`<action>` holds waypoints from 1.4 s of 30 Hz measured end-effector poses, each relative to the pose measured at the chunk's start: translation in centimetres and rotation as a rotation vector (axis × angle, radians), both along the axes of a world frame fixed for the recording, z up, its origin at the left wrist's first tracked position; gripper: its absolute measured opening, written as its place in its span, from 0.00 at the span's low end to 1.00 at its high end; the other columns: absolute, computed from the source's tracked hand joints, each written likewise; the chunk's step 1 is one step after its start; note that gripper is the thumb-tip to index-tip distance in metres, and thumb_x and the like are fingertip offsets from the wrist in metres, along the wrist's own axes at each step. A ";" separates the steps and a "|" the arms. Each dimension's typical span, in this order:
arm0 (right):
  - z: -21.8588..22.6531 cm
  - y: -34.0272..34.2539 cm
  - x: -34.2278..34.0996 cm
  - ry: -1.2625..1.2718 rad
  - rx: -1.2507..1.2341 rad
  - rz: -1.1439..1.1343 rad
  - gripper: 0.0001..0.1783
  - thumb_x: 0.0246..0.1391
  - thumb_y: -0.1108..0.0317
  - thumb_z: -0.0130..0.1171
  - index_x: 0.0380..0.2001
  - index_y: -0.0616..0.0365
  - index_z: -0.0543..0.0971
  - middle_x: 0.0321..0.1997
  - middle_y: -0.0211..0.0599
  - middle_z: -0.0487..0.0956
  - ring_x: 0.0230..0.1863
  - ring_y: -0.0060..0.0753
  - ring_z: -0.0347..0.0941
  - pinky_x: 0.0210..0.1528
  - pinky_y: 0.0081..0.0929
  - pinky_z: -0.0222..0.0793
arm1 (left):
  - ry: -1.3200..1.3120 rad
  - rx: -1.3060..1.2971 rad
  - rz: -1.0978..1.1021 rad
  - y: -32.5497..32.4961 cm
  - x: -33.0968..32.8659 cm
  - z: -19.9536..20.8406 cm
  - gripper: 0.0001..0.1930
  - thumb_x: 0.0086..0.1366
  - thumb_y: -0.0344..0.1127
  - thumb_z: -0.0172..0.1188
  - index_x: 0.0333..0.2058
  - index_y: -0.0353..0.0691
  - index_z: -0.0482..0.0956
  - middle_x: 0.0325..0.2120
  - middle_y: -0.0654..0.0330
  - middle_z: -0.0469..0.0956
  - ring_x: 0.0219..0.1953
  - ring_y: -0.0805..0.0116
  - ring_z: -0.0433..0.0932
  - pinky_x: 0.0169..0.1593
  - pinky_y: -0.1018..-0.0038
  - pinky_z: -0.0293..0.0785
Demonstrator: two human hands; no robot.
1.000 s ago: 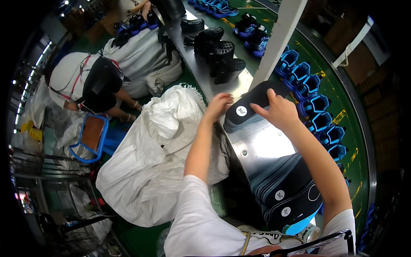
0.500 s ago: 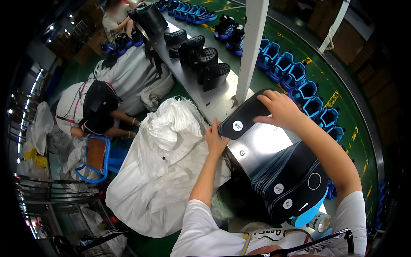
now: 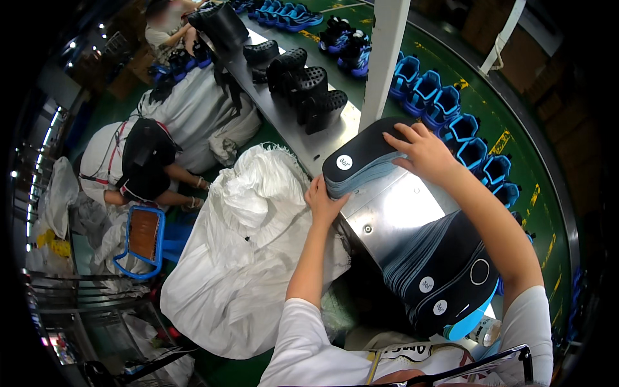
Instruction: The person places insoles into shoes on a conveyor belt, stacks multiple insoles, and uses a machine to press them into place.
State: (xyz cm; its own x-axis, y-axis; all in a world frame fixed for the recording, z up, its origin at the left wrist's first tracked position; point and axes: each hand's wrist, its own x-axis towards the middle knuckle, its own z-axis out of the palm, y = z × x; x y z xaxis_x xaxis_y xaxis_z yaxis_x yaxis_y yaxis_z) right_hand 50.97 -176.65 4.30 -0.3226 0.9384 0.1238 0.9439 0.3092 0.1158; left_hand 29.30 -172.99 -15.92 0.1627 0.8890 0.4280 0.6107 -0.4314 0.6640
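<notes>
A thick stack of black shoe insoles (image 3: 374, 145) with grey-blue edges rests between my hands at the metal bench. The top insole carries a round white mark near its heel end. My left hand (image 3: 324, 201) grips the stack's near-left end, thumb along its lower edge. At the other end my right hand (image 3: 425, 153) has its fingers bent over the top and side of the stack. Closer to my body lies a second, fanned-out pile of black insoles (image 3: 445, 258), with a bright blue underside showing at its lower end.
A large white woven sack (image 3: 238, 258) bulges left of the bench (image 3: 393, 213). Black clogs (image 3: 322, 106) stand farther along it, beyond a white post (image 3: 385, 64). Blue shoes (image 3: 445, 106) line the right. Left are a blue-framed stool (image 3: 143, 238) and a bending person (image 3: 148, 155); another sits farther back.
The stack has tipped and shifted up and left, so its layered edges now show. My right hand has slid slightly right and down along it; my left hand stays at the near end.
</notes>
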 end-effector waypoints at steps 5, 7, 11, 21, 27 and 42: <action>0.4 -0.9 0.0 0.041 -0.115 -0.002 0.28 0.44 0.62 0.54 0.51 0.47 0.63 0.55 0.41 0.59 0.50 0.41 0.57 0.50 0.31 0.58 | -0.008 -0.062 -0.034 -1.4 0.0 -0.4 0.37 0.37 0.46 0.65 0.46 0.35 0.62 0.46 0.51 0.62 0.49 0.57 0.59 0.51 0.65 0.48; -0.3 -1.0 0.3 0.003 -0.009 0.035 0.27 0.44 0.60 0.54 0.51 0.45 0.63 0.54 0.37 0.60 0.48 0.39 0.58 0.47 0.30 0.60 | -0.035 -0.045 0.004 -1.9 0.4 -1.2 0.37 0.38 0.47 0.64 0.46 0.35 0.62 0.46 0.49 0.61 0.50 0.56 0.58 0.51 0.64 0.47; -1.4 -0.8 -0.1 -0.029 0.085 0.015 0.28 0.43 0.60 0.54 0.51 0.44 0.62 0.53 0.34 0.61 0.47 0.37 0.58 0.45 0.28 0.62 | 0.035 -0.035 0.042 -2.1 0.5 -1.5 0.39 0.39 0.49 0.64 0.48 0.35 0.59 0.47 0.46 0.59 0.51 0.54 0.56 0.52 0.63 0.46; -1.6 -1.7 0.3 -0.008 -0.020 -0.025 0.33 0.44 0.57 0.53 0.54 0.43 0.57 0.58 0.35 0.56 0.58 0.34 0.51 0.55 0.37 0.48 | -0.056 -0.170 -0.017 -2.2 0.1 -1.4 0.45 0.37 0.46 0.66 0.52 0.37 0.53 0.48 0.50 0.61 0.51 0.56 0.59 0.52 0.61 0.49; -1.5 -2.3 0.1 0.050 0.053 0.005 0.35 0.42 0.57 0.55 0.55 0.43 0.56 0.58 0.37 0.56 0.58 0.36 0.51 0.55 0.38 0.47 | -0.177 -0.140 -0.034 -3.0 -0.2 -1.3 0.47 0.35 0.43 0.67 0.53 0.34 0.50 0.48 0.48 0.59 0.52 0.53 0.57 0.52 0.61 0.51; 12.7 -36.6 12.5 0.243 0.315 -0.789 0.23 0.47 0.65 0.51 0.49 0.52 0.65 0.55 0.39 0.60 0.56 0.42 0.55 0.55 0.33 0.51 | -1.092 0.121 0.156 -18.1 1.6 19.3 0.23 0.53 0.27 0.46 0.49 0.35 0.54 0.37 0.54 0.66 0.42 0.65 0.64 0.42 0.71 0.60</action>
